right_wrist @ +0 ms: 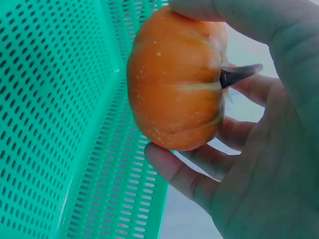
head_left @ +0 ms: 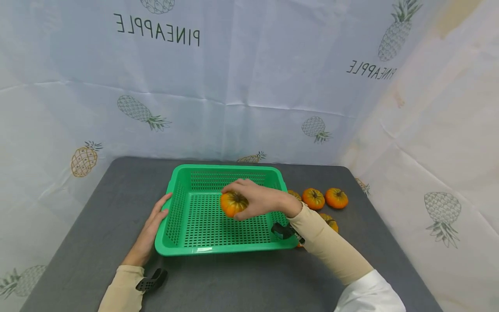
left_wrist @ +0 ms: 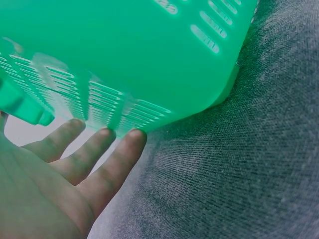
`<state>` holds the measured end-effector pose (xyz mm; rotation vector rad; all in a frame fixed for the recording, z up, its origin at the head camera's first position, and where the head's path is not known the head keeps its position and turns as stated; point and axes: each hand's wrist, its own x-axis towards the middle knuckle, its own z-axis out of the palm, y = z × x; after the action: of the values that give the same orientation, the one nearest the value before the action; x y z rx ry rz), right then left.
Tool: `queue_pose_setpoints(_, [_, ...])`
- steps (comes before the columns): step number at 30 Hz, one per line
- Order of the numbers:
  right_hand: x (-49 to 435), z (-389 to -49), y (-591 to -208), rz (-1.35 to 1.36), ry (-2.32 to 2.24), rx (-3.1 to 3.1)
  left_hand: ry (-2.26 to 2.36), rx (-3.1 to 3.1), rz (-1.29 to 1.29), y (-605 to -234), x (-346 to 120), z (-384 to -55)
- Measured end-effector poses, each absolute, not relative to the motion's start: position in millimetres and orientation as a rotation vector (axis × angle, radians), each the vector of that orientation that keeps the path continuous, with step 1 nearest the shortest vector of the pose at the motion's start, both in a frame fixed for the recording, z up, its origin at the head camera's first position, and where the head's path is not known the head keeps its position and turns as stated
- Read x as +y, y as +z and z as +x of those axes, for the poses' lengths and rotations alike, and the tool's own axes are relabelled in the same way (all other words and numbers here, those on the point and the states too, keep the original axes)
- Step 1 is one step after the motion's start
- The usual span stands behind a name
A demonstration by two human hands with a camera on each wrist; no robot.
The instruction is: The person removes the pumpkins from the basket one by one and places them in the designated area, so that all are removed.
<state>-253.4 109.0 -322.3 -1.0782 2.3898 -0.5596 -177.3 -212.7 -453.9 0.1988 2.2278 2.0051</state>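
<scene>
A small orange pumpkin (head_left: 232,204) with a dark stem is in my right hand (head_left: 263,200), the thumb and fingers spread around its sides. It is over the inside of a green perforated plastic basket (head_left: 202,250). In the right wrist view the pumpkin (right_wrist: 174,84) is close up, with the basket's slotted wall (right_wrist: 45,99) beside it. My left hand (head_left: 149,234) lies against the basket's left side. The left wrist view has its fairly straight fingertips (left_wrist: 132,142) touching the outside of the basket (left_wrist: 124,45); the thumb is mostly hidden there.
Several more pumpkins, among them one pumpkin (head_left: 337,198) at the far right, sit on the dark grey table (head_left: 105,221) to the right of the basket. Some are partly hidden by my right arm and the basket. A pineapple-print cloth (head_left: 234,86) hangs behind the table and along its sides.
</scene>
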Motion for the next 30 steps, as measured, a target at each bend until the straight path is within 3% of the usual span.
queue_pose_setpoints(30, [153, -221, -338, -0.857, -1.087, 2.486, 2.015, 2.227, 0.206, -455, -211, -176])
